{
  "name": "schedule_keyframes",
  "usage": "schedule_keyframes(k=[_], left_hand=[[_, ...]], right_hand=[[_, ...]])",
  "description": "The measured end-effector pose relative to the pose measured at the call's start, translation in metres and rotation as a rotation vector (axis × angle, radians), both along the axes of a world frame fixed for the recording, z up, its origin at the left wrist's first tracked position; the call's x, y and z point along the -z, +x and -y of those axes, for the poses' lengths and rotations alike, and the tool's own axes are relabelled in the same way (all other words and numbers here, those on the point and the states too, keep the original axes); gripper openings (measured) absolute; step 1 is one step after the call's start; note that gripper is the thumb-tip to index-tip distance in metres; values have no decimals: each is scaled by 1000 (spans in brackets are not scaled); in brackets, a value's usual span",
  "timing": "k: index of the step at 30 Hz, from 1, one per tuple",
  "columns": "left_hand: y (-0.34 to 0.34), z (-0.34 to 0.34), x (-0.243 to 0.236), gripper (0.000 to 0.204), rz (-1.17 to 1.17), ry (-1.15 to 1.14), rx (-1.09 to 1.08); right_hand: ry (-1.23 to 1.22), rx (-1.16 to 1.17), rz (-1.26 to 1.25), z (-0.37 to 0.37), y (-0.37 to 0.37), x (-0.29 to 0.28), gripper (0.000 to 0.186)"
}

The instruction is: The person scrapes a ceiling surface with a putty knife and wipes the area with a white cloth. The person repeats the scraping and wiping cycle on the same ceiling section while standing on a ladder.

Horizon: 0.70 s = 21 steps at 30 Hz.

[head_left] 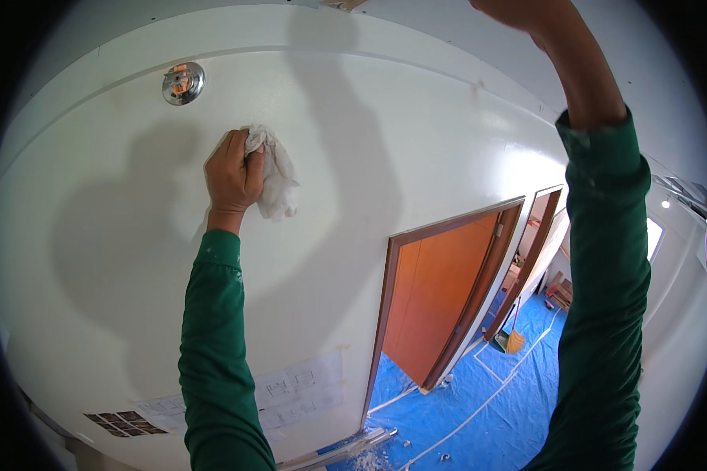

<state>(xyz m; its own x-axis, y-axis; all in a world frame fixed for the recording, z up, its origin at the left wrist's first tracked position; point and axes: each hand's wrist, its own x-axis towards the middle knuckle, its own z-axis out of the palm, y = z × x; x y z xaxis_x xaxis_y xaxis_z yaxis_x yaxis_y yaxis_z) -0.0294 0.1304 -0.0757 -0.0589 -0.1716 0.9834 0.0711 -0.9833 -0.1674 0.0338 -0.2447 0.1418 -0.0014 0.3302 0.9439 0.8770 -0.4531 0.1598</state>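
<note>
My left hand [234, 171] is closed around a crumpled white cloth [277, 184], which hangs from the fingers at the white wall [448, 141]. Above and to the left of that hand, a round chrome fitting [183, 83] is fixed to the wall. My right arm reaches up at the right, and my right hand [512, 11] is cut off by the top edge. Its fingers are out of the picture, so whatever they might hold is hidden.
An orange-brown door [436, 294] stands in a wooden frame at lower right. Blue sheeting [487, 408] covers the floor, with a broom [514, 341] farther back. Paper drawings [306, 392] are stuck low on the wall. Long strips and white debris lie at its foot.
</note>
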Motion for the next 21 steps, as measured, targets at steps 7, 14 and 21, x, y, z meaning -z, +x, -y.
schedule_keyframes(k=[7,14,21], left_hand=[[0,1,-1,19,1,5,2],[0,2,-1,19,5,24,2],[2,1,0,19,19,6,-12]], right_hand=[[15,19,-81,-4,-3,-3,20],[57,-61,-28,-3,2,-4,21],[51,-105,174,-3,4,-2,22]])
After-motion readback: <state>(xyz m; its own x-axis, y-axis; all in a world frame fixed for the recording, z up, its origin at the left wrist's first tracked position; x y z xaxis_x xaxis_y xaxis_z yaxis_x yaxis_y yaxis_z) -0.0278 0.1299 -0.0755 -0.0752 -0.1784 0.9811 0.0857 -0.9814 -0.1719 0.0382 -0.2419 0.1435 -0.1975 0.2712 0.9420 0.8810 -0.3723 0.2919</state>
